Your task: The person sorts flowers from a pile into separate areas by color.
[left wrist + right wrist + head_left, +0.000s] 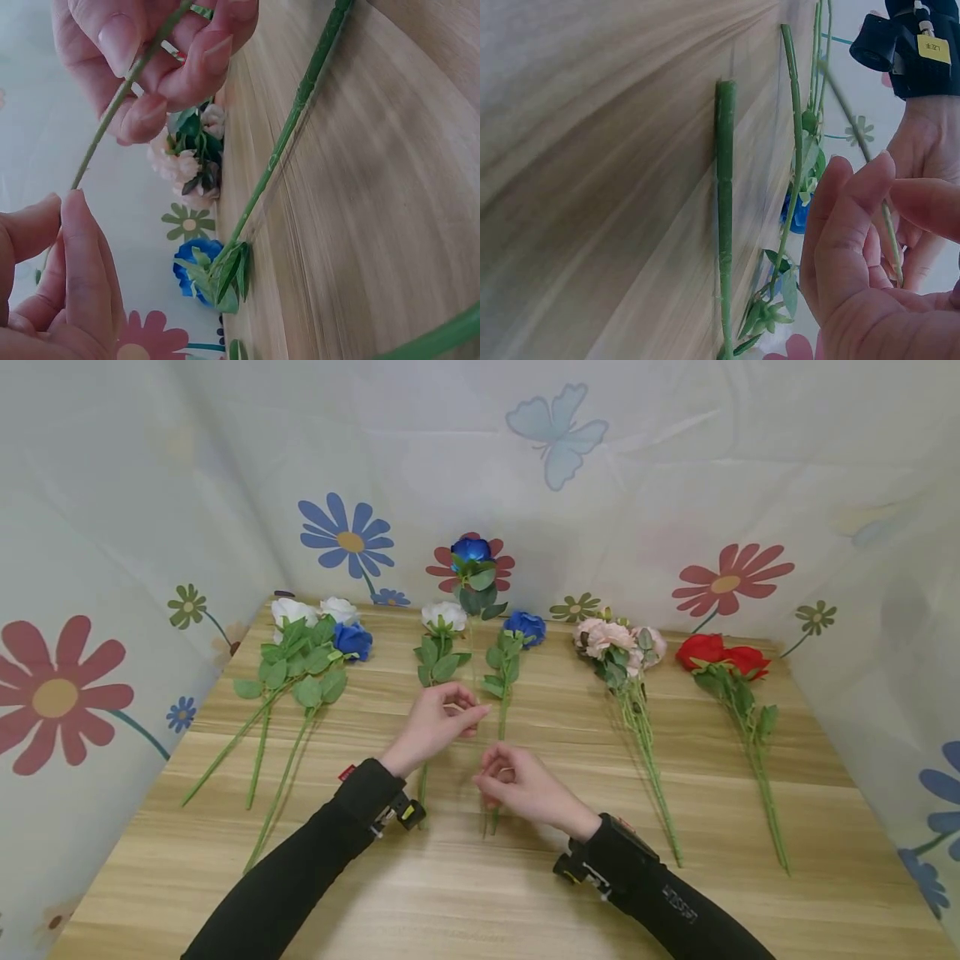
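A blue artificial rose (472, 550) stands up over the back of the table, bloom at the top and leaves just below. My left hand (438, 722) pinches its thin stem (94, 150) between thumb and fingertips. Lower on the same stem, my right hand (525, 785) holds it between thumb and curled fingers. The stem's lower end (832, 79) sticks out past the right fingers in the right wrist view. Beneath the hands lie a white rose (443, 617) on the left and another blue rose (525, 628) on the right, stems toward me.
On the left lie white roses (294, 611) with a blue rose (352, 641) among their leaves. Pink flowers (603, 639) lie right of centre, with red roses (703, 649) farther right. A flower-printed cloth (637, 510) hangs behind the wooden table (465, 910).
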{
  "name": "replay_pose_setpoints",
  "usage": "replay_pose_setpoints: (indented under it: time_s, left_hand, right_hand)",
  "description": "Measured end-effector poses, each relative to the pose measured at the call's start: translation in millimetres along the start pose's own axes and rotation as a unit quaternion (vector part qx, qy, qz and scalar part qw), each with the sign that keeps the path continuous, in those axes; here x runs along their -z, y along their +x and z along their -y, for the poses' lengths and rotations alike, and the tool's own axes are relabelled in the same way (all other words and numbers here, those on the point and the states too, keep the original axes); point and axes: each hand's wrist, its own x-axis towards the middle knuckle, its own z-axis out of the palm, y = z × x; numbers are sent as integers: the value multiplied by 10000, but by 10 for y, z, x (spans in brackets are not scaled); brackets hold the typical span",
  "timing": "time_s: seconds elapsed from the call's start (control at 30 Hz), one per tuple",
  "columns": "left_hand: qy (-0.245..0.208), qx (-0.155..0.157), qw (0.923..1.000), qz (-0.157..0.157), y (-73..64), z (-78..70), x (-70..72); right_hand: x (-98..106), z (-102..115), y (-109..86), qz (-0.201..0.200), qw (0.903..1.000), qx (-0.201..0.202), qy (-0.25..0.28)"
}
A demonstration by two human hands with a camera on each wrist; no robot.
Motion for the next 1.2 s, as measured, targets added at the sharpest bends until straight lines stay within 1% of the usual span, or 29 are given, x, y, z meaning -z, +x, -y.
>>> replay_pose_setpoints:
  time_s: [0.1, 0.23, 0.37, 0.47, 0.57, 0.63, 0.73, 0.83, 1.0, 1.07, 1.2]
  left_hand:
    - [-37, 0, 10000, -48, 24, 19, -36]
    - [-4, -85, 9999, -64, 48, 35, -75]
    - [179, -257, 9995, 5, 58, 43, -86]
    - [414, -415, 9982, 81, 47, 68, -50]
    - [840, -561, 9949, 53, 10, 85, 41]
    - [1182, -653, 9908, -33, -24, 97, 129]
    - [1689, -733, 9828, -151, -84, 115, 278]
    - [1931, -719, 9783, -235, -136, 133, 429]
    - [2064, -659, 9754, -401, -206, 131, 646]
    - [2056, -639, 9754, -463, -237, 120, 717]
    - [2043, -657, 9753, -529, -296, 119, 839]
  right_hand:
    - [8, 18, -17, 13, 10000, 24, 74]
    - [24, -29, -30, 28, 9998, 145, 91]
    - [56, -106, -47, 8, 9996, 262, 67]
    - [89, -143, -74, -29, 9998, 204, 81]
    - [127, -175, -114, -71, 9999, 84, 77]
    - [157, -202, -144, -94, 9999, 34, 79]
    - [209, -251, -190, -114, 9999, -67, 67]
    - [256, -292, -232, -107, 9997, -182, 74]
    - [287, -343, -273, -22, 9991, -404, 118]
    - [283, -365, -274, 19, 9986, -503, 134]
    - [270, -406, -264, 39, 9981, -612, 5]
